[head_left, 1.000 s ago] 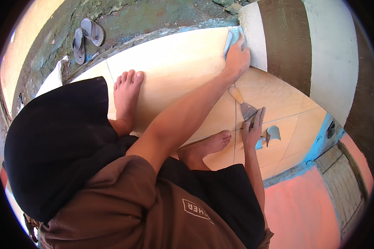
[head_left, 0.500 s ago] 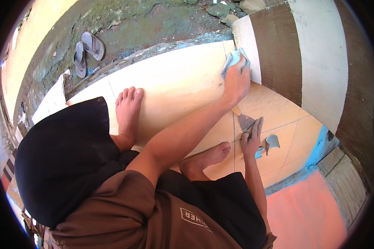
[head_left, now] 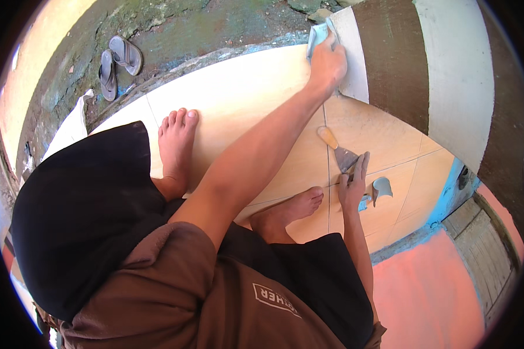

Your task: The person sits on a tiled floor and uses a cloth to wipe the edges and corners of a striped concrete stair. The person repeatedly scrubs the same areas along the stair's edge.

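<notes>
My left hand (head_left: 330,67), arm stretched far forward, is closed on a folded light-blue sheet (head_left: 317,38); whether it is cloth or paper I cannot tell. The sheet lies at the white end of the striped wall (head_left: 353,58), beside the tiled floor's far edge. My right hand (head_left: 353,189) rests on the tiles (head_left: 384,136) with its fingers stretched out, holding nothing. Beside its fingertips lies a putty knife (head_left: 339,150) with a wooden handle and dull metal blade. A curled grey-blue piece (head_left: 382,187) and a small bright-blue scrap (head_left: 364,203) lie just right of that hand.
My bare feet (head_left: 177,139) stand on the tiles. A pair of grey flip-flops (head_left: 126,55) lies on rough mossy ground at the far left. A pink-painted surface (head_left: 428,285) borders the tiles at lower right, with weathered grey boards (head_left: 480,250) beside it.
My left hand has moved farther away with the blue sheet, up along the wall's white end. My right hand stays in place beside the putty knife, whose handle now shows fully.
</notes>
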`<control>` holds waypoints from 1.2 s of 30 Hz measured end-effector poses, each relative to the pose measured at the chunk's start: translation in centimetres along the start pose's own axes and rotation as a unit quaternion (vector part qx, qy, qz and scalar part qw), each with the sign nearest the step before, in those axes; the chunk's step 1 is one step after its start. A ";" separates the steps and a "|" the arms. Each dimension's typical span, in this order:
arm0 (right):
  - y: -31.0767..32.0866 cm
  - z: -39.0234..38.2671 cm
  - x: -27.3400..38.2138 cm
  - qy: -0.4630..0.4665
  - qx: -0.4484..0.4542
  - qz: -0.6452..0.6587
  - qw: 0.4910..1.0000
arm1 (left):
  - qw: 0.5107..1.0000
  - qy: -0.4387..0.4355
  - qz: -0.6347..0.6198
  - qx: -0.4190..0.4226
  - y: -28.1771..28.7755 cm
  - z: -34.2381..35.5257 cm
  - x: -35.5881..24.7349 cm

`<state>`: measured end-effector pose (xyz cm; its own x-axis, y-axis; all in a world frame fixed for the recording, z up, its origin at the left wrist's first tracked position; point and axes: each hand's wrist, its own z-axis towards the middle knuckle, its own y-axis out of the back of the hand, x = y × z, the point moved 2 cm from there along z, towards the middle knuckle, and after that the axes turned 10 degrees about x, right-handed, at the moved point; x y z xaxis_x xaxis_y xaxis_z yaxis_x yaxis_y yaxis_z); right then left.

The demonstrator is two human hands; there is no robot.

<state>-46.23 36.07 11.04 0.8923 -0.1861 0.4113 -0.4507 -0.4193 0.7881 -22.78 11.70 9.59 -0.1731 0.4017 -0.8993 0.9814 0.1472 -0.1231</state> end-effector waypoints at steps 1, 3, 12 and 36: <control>0.4 -0.2 0.2 -0.024 0.020 0.040 0.999 | 1.000 -0.012 0.019 0.002 -1.0 -2.8 0.2; 0.6 0.1 -0.2 0.010 -0.014 0.018 1.000 | 0.998 -0.036 0.050 0.021 -1.7 -3.2 -0.6; 0.8 -0.1 0.0 -0.012 -0.008 0.056 0.998 | 0.994 0.034 0.054 0.087 -0.9 -2.2 -1.1; 5.5 -7.3 -4.0 -0.033 0.038 -0.164 0.985 | 0.970 -0.080 0.214 0.089 -2.5 -14.7 6.7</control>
<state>-52.46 40.96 17.07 0.9905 -0.0862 0.1070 -0.1365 -0.5316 0.8359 -27.64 27.31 10.10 0.2536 0.2439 -0.9361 0.9620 -0.1653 0.2175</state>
